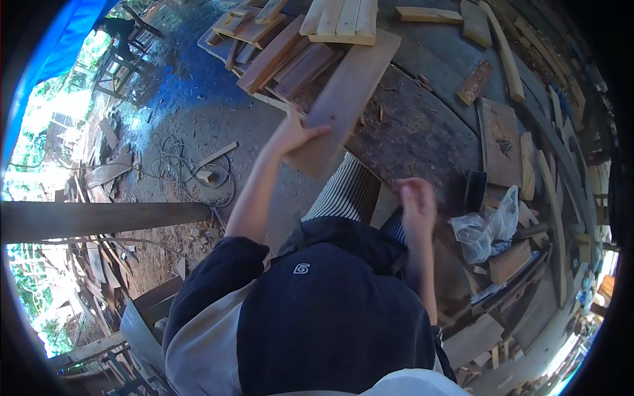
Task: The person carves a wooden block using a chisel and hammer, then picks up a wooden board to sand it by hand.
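My left hand (300,135) is closed on the near end of a long wooden board (350,92), thumb on top and fingers around its left edge. The board slants away from me, its far end beside a stack of pale planks (339,20). Over the near edge of the dark worktable (422,142), my right hand (417,198) is raised, slightly blurred, its fingers loosely curled and apart. No object shows in it. A black box-like piece (474,191) and a clear plastic bag (485,231) lie to its right.
Reddish-brown boards (281,56) lie left of the held board. At right, a flat board (500,142) carries a small pile of dark metal pieces (504,146). A coiled cable (191,171) and wood scraps lie on the ground at left, near a thick beam (105,221).
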The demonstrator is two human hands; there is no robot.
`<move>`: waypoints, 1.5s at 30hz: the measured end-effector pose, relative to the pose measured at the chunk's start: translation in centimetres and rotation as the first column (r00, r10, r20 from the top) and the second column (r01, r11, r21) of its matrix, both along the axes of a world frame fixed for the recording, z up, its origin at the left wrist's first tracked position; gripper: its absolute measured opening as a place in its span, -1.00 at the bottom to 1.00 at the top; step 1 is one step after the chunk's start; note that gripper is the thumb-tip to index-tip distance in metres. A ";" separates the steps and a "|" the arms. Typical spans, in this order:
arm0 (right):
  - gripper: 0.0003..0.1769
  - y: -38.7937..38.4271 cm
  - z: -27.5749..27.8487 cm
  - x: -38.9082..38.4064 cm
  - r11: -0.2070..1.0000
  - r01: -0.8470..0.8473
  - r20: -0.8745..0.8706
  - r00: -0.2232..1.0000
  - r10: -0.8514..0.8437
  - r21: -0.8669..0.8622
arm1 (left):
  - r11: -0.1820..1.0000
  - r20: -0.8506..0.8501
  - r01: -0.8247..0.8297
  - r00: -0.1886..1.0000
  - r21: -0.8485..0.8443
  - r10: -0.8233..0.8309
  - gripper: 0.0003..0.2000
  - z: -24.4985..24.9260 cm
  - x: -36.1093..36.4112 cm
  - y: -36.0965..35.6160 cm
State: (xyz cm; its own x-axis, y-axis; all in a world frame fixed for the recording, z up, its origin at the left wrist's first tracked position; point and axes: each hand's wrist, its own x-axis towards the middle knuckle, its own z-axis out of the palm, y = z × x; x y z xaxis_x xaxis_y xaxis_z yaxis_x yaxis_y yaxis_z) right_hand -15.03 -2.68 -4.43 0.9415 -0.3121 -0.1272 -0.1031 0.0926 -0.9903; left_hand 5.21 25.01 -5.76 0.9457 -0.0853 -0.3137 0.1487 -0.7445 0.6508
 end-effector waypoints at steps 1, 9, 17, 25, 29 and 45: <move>-0.74 1.5 -1.5 0.3 0.992 -0.060 -0.099 0.993 0.071 0.107 | 0.984 -0.139 -0.027 0.990 -0.177 0.003 0.24 -1.4 -0.9 -0.9; -0.59 5.0 -0.2 -1.1 0.977 -0.187 -0.198 0.966 0.164 -0.102 | 0.553 -0.389 -0.278 0.917 -0.785 -0.092 -0.21 -1.4 -9.0 -6.1; -0.43 1.5 11.1 -0.4 0.557 -0.282 0.183 0.750 0.636 -0.781 | 0.689 -0.294 -0.051 0.925 -0.723 -0.239 -0.26 8.9 -12.2 -3.5; -0.48 0.7 7.7 13.4 0.302 -0.161 0.164 0.565 0.809 -0.940 | 0.642 -0.440 -0.265 0.889 -0.719 -0.126 -0.45 18.7 -13.7 -0.2; -0.47 -4.0 6.2 22.5 0.437 -0.753 -0.528 0.657 0.539 -0.491 | 0.571 -0.494 -0.313 0.848 -0.759 -0.192 -0.45 16.8 -12.6 2.5; -0.58 -16.8 5.5 12.7 0.562 0.111 0.087 0.994 -0.070 -0.819 | 0.570 -0.497 -0.344 0.858 -0.746 -0.133 -0.44 12.2 -10.4 -0.1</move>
